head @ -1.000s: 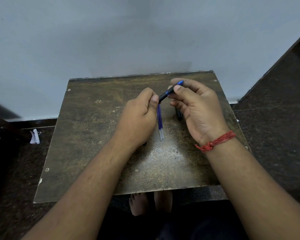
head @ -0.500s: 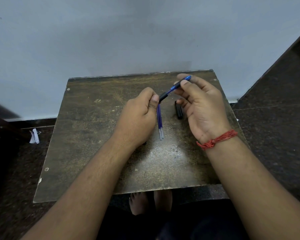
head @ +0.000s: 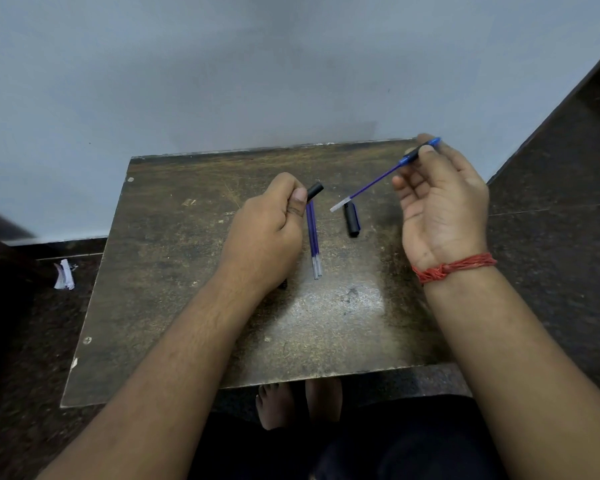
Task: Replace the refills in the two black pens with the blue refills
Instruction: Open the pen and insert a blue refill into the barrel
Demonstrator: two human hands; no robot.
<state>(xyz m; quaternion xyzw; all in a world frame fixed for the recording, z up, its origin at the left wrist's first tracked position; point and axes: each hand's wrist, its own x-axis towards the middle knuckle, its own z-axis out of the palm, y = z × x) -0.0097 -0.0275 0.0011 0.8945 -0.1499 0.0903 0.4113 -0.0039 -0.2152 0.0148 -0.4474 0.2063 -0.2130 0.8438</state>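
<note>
Head view: old refill [head: 368, 187] now fully out of the pen barrel [head: 314, 191] vs half a sec ago, when the two were joined. Left hand [head: 267, 233] clenched round the barrel, open end poking out toward 1 o'clock. Right hand [head: 440, 209] pinches the tip section w/ refill, raised at 2 o'clock above the worktop [head: 174, 271]. Blue refills [head: 314, 244] lie just beside left hand, approx centre; black cap [head: 351, 220] at 3 o'clock of them. So 1st pen is emptied; prob next: swap in a blue refill.
</note>
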